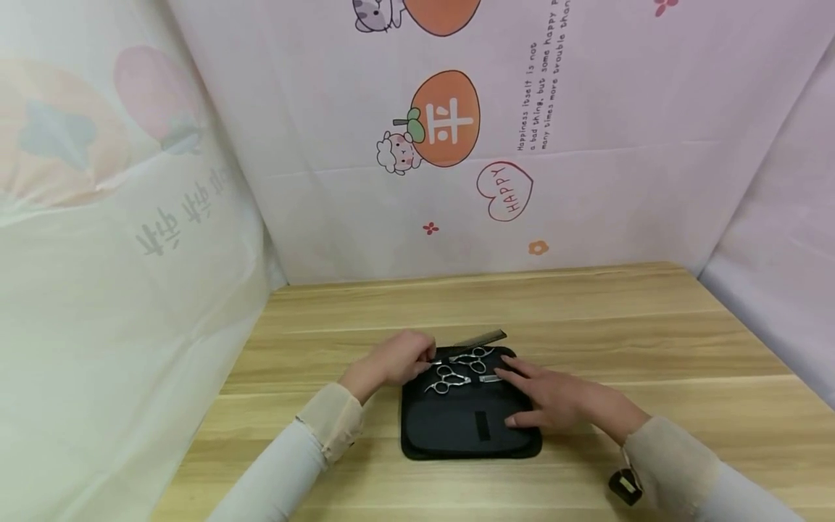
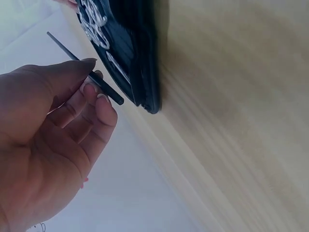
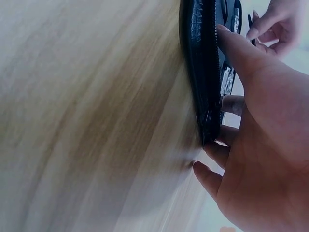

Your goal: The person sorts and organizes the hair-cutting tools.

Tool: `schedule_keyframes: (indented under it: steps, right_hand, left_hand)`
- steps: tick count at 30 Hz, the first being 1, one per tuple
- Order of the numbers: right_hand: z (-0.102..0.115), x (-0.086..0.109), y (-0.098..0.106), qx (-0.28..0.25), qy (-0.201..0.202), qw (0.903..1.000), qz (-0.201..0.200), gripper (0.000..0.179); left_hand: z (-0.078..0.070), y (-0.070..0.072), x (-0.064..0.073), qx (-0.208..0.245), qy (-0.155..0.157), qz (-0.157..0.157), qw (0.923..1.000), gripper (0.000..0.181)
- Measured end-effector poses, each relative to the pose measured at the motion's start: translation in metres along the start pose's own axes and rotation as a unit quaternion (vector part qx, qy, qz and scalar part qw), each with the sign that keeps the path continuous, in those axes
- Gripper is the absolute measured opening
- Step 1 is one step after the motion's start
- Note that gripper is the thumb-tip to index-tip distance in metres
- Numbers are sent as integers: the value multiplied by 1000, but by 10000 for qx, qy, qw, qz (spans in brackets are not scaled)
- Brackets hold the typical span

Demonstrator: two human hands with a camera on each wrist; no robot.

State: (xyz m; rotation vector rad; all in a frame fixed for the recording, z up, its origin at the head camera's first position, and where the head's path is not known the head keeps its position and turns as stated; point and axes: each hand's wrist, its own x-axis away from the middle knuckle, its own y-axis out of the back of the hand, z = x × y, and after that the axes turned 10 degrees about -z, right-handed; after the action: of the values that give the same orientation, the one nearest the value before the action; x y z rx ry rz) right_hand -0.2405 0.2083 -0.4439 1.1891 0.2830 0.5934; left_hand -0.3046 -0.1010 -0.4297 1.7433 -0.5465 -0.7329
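Note:
A black zip case (image 1: 450, 428) lies unfolded on the table. Two pairs of silver scissors, the upper scissors (image 1: 478, 360) and the lower scissors (image 1: 442, 386), are tucked inside it. A small silver piece (image 1: 489, 378), its kind unclear, shows near the right fingers. My left hand (image 1: 401, 357) is at the case's upper left corner. Between thumb and fingers it pinches a slim black comb (image 2: 108, 91), seen edge-on in the left wrist view; the comb's toothed part (image 1: 484, 338) reaches past the case's far edge. Spread fingers of my right hand (image 1: 554, 399) rest on the case's right side.
The wood-grain table (image 1: 326, 312) extends around the case. A printed white cloth (image 1: 352, 217) hangs behind it, with more cloth at both sides. A small black object (image 1: 625, 486) hangs by the right sleeve.

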Motion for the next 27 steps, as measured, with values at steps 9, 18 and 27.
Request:
schedule_keyframes:
  steps: [9, 18, 27]
  right_hand:
    - [-4, -3, 5, -221, -141, 9997, 16, 93]
    - [-13, -3, 4, -498, -65, 9987, -56, 93]
    - [-15, -4, 8, -895, 74, 9943, -569, 80]
  left_hand:
    - [-13, -2, 19, 232, -372, -213, 9988, 7]
    - [-22, -9, 34, 337, -336, -23, 9989, 7]
    - [-30, -10, 43, 67, -472, -76, 9988, 8]
